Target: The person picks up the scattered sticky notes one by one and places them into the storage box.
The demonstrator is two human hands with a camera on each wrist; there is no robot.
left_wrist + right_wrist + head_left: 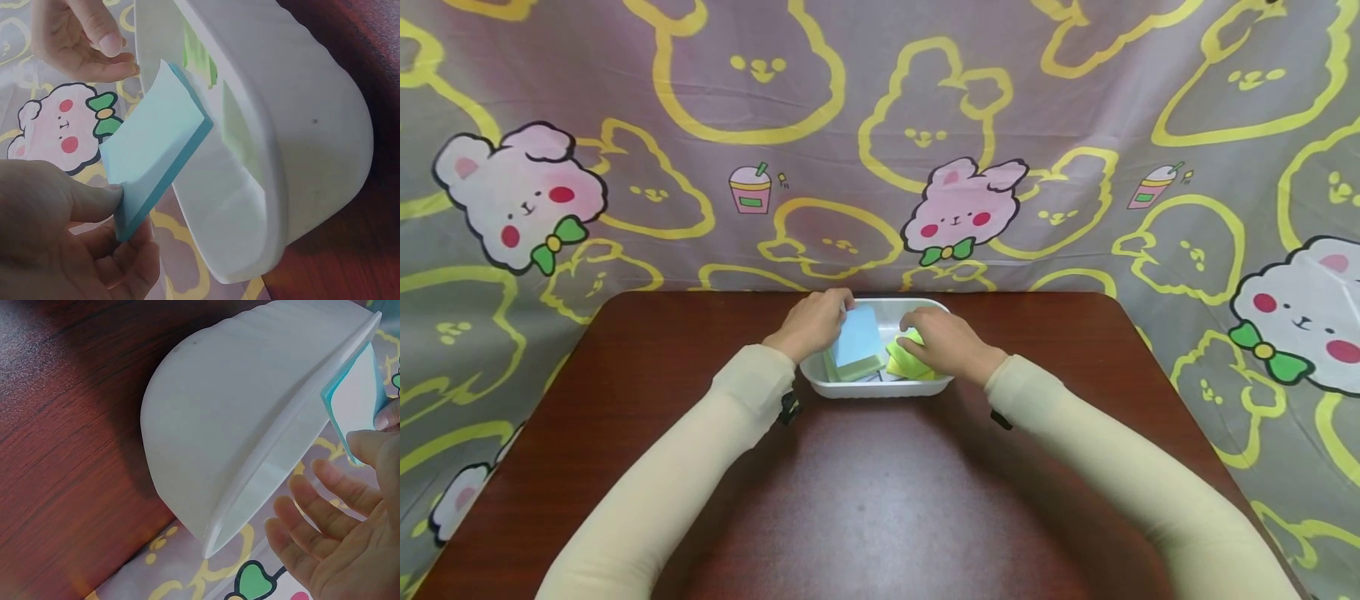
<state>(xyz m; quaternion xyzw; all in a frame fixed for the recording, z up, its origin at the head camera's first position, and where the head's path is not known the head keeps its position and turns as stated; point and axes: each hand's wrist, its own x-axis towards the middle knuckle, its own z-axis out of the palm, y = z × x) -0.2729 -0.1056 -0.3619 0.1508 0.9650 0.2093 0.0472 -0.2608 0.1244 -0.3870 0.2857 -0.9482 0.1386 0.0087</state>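
My left hand [811,325] pinches a pad of light blue sticky notes [159,137] by one end, thumb on its top face. The pad is tilted above a white plastic tub [880,390]. My right hand [951,343] is over the tub's right side, its fingers loosely bent and nothing between them in the right wrist view. Below that hand lie yellow-green paper notes [912,360] inside the tub. A pale green piece [237,131] rests by the tub's wall, partly hidden under the blue pad in the head view.
The tub stands near the far edge of a dark red-brown wooden table [865,500]. Behind the table hangs a curtain [842,167] printed with cartoon rabbits. Something whitish [887,376] lies on the tub's floor, mostly covered.
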